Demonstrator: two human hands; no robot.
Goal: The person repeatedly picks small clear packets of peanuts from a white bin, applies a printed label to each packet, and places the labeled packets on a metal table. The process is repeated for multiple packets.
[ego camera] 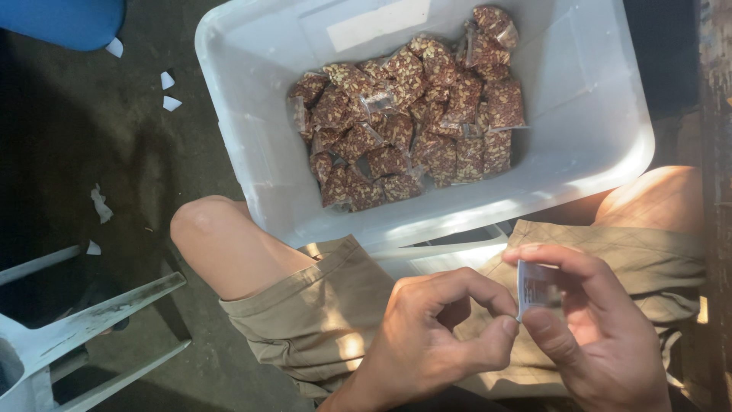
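Note:
A small white paper label [536,288] is pinched between both hands above my lap. My right hand [595,328] grips its right side with thumb and forefinger. My left hand [438,328] closes thumb and forefinger on the label's lower left edge. In front of my knees, a white plastic tub [252,152] stands on the floor. Several small clear packets of brown peanuts [412,114] lie heaped in its middle.
My knees in khaki shorts [320,305] frame the tub's near rim. A white plastic chair [69,328] stands at lower left. Scraps of white paper [99,204] dot the dark floor. A blue container [69,19] sits at top left.

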